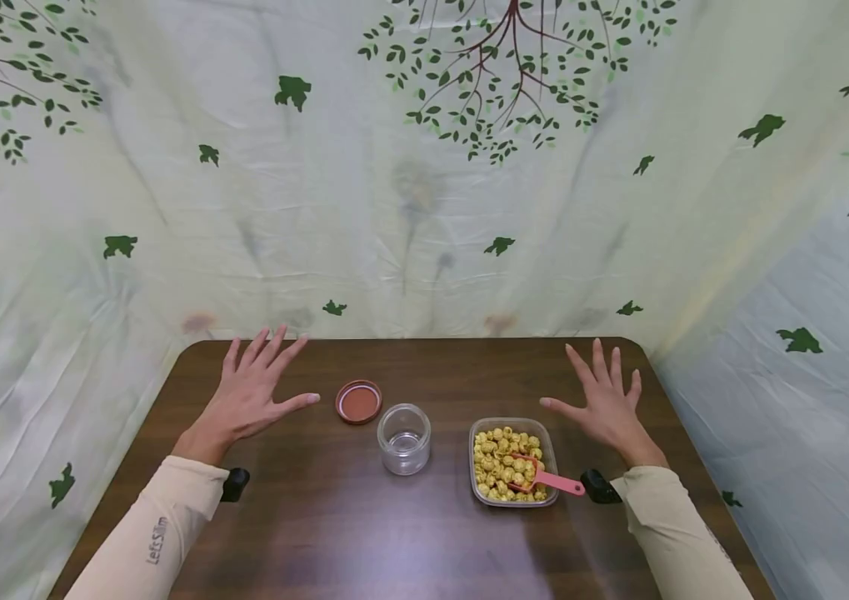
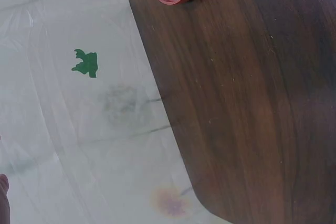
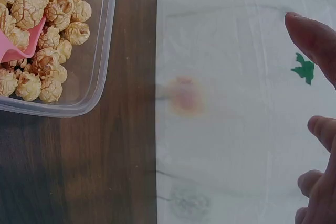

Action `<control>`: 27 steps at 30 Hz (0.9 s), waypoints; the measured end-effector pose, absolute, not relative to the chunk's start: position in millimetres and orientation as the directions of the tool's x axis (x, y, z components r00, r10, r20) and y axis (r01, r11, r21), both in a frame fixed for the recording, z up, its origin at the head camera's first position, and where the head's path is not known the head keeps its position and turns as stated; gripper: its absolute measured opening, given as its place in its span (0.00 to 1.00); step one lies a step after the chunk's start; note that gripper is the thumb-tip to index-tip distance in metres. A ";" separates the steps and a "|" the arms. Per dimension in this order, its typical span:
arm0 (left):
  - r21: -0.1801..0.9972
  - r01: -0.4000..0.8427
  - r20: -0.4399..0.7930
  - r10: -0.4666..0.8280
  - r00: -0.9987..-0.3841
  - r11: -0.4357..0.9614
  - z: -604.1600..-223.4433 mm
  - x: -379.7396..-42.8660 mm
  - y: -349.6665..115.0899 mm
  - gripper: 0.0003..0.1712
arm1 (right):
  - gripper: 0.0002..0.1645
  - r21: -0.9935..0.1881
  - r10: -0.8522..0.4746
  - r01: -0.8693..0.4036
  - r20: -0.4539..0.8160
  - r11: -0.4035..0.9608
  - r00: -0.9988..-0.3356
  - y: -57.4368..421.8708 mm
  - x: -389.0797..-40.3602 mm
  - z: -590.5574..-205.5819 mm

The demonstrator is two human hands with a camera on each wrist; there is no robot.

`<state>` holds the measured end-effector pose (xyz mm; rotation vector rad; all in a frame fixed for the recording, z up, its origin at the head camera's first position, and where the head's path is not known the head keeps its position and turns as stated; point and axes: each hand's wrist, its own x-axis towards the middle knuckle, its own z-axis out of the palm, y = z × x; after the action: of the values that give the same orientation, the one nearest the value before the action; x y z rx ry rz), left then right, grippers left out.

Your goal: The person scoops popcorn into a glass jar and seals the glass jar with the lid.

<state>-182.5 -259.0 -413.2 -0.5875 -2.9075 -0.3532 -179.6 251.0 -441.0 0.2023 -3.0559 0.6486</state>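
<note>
My left hand (image 1: pixel 250 393) is held with its fingers spread, left of a red-brown jar lid (image 1: pixel 359 402), and holds nothing. The lid lies with its inside facing up. Beside it stands a clear glass jar (image 1: pixel 404 439), uncovered, with no contents visible. A clear plastic container (image 1: pixel 473 477) full of caramel popcorn (image 1: pixel 497 458) is to the right. A pink scoop (image 1: pixel 561 482) rests in the popcorn, its handle over the container's right rim. Spread fingers also show on my right hand (image 1: pixel 607 408), which is above and right of the container, touching nothing.
Everything stands on a dark brown wooden table (image 1: pixel 282 533) with rounded far corners. A pale cloth (image 1: pixel 424 208) printed with leaves and branches hangs behind and beside it. Each wrist carries a small black camera (image 1: pixel 235 484).
</note>
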 end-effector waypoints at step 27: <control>0.147 0.396 0.212 0.363 -0.908 0.906 -415.8 -177.5 -257.3 0.50 | 0.63 -0.391 -0.148 -0.153 0.042 0.908 -0.988 251.2 -176.0 -439.8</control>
<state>-177.5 -257.3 -415.8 -0.5804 -2.8905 -0.2782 -176.0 251.2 -439.8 0.2408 -3.0568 0.6278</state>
